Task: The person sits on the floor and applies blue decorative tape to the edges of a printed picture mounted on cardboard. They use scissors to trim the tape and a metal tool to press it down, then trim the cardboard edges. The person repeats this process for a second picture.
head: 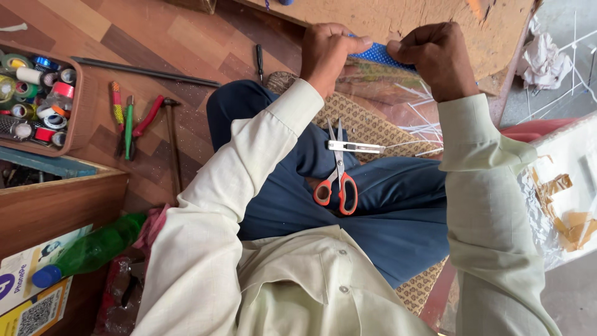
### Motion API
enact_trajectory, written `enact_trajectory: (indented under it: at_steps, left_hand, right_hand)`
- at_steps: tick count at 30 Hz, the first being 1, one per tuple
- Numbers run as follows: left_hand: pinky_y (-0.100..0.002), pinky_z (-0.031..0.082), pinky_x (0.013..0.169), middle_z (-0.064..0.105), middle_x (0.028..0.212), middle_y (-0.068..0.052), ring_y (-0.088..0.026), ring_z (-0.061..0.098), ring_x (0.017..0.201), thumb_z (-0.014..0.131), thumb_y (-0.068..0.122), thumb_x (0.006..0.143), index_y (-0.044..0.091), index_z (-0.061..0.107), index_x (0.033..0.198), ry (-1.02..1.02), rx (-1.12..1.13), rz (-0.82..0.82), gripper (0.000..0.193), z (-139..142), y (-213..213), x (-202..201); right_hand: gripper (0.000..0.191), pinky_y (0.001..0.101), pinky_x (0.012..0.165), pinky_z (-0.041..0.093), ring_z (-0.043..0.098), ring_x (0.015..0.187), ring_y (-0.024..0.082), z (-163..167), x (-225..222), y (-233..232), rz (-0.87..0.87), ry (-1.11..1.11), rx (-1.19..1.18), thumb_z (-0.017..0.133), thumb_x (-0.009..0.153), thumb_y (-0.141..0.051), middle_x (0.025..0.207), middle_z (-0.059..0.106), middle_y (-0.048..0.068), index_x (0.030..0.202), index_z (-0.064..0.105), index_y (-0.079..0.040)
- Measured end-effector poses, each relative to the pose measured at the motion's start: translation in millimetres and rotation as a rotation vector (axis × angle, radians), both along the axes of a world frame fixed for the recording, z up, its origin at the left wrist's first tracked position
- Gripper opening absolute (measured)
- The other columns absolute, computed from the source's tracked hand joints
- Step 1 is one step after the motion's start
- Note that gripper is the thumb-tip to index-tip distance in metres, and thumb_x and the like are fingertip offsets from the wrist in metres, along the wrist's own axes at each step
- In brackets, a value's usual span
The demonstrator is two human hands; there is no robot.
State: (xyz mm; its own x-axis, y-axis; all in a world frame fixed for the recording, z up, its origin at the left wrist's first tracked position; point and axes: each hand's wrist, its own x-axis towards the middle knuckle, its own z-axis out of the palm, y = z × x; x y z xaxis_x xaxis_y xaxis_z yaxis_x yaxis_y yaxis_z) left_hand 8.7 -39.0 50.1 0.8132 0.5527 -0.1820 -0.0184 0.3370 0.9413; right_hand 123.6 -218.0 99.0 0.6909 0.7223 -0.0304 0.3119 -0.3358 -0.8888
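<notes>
Hands: left and right both pinching blue strip | strip: narrow, white-dotted, stretched between them

A narrow blue strip with small white dots stretches nearly level between the left hand and the right hand, both closed on it with knuckles up, over the edge of a worn wooden board. Only the short span between the two hands shows, dipping slightly toward the right; its ends are hidden inside the fingers. The strip looks flat and thin, though its material cannot be told.
</notes>
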Motion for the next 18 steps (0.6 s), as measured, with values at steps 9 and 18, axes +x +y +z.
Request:
enact_trajectory:
  at_steps: [9,18]
  left_hand:
    - [-0.036,0.059,0.048,0.072,0.070,-0.015,-0.024,0.069,0.059,0.076,0.005,0.070,-0.003,0.067,0.065,0.023,-0.157,0.042,0.013,-1.9,0.5,0.3]
    - [-0.040,0.059,0.043,0.069,0.073,-0.018,-0.031,0.071,0.065,0.068,-0.002,0.067,-0.005,0.070,0.070,0.201,-0.328,0.073,0.005,-16.2,-1.3,23.5]
  right_hand:
    - [0.027,0.0532,0.117,0.031,0.070,0.116,0.028,-3.0,-62.5,-4.3,-0.031,-1.176,0.077,0.089,0.097,-0.016,0.111,0.075,0.010,0.119,0.076,-0.009]
    - [0.004,0.0559,0.131,0.014,0.068,0.123,0.023,-24.3,-54.9,-0.1,-0.013,-1.012,-0.116,0.078,0.096,-0.012,0.090,0.073,0.003,0.096,0.075,-0.015]
